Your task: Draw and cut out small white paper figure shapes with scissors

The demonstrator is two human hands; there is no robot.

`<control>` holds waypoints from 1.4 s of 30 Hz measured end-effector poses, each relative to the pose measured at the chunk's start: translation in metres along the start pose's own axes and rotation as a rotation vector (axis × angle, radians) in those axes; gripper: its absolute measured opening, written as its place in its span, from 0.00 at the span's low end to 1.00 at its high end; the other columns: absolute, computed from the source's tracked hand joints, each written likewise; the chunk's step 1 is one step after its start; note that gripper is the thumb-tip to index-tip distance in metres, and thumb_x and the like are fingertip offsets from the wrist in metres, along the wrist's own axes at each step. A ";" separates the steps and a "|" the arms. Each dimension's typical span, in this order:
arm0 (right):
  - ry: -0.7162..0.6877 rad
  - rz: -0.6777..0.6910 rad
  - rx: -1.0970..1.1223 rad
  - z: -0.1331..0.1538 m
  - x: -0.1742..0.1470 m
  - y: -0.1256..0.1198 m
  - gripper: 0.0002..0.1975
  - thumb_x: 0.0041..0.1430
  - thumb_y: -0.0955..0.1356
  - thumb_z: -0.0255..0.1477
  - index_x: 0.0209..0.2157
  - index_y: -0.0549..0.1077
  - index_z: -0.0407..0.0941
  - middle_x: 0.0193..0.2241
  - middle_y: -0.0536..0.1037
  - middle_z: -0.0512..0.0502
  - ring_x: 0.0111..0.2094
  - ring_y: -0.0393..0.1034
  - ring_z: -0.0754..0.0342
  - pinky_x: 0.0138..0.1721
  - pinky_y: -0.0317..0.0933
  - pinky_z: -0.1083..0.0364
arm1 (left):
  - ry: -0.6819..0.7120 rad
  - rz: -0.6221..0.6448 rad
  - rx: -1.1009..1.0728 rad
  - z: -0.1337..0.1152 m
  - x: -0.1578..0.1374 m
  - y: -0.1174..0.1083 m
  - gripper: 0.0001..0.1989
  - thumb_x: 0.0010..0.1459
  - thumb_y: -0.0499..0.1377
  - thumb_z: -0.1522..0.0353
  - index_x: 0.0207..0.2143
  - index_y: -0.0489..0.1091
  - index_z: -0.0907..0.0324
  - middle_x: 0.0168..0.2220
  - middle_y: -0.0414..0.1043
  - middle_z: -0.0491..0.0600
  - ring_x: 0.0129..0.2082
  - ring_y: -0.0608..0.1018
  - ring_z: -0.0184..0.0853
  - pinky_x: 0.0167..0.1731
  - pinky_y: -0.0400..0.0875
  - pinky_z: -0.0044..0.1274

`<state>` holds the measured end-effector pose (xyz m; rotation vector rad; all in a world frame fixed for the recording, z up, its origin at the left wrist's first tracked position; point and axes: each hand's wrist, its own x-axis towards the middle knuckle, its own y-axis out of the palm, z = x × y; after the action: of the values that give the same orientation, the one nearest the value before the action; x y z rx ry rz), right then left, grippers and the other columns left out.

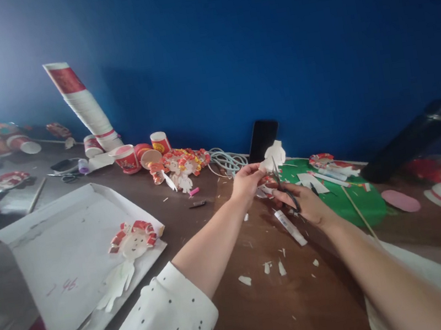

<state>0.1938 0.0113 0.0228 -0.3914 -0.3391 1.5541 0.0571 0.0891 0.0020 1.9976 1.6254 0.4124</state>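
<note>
My left hand [247, 182] is closed on a white paper cutout [274, 155] with a rounded, wavy outline, raised above the table. My right hand [305, 199] grips dark-handled scissors [291, 196], whose blades point up at the paper's lower edge. Whether the blades touch the paper I cannot tell. Beneath the hands a white glue tube [290, 227] lies on the brown table [267, 302], with small paper scraps [282, 268] scattered nearer to me. Behind my right hand is a round green sheet [360, 204] with paper pieces on it.
A black phone [262, 135] leans on the blue wall beside a coiled cable [228, 161]. Paper cups [125, 159] and a tall leaning cup stack [83, 106] stand at left. A white envelope [60, 235] bears a red-and-white paper figure [134, 240]. A black cylinder [413, 140] leans at right.
</note>
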 end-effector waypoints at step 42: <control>0.037 0.091 0.066 -0.008 0.003 0.002 0.27 0.50 0.71 0.48 0.46 0.78 0.44 0.22 0.73 0.52 0.24 0.65 0.57 0.26 0.59 0.57 | -0.008 0.011 -0.027 0.000 0.003 -0.003 0.09 0.51 0.64 0.76 0.36 0.69 0.63 0.26 0.74 0.46 0.24 0.77 0.29 0.34 0.74 0.24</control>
<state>0.1958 0.0135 0.0146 -0.3885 -0.2433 1.6401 0.0557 0.0928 0.0002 1.9868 1.5964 0.4283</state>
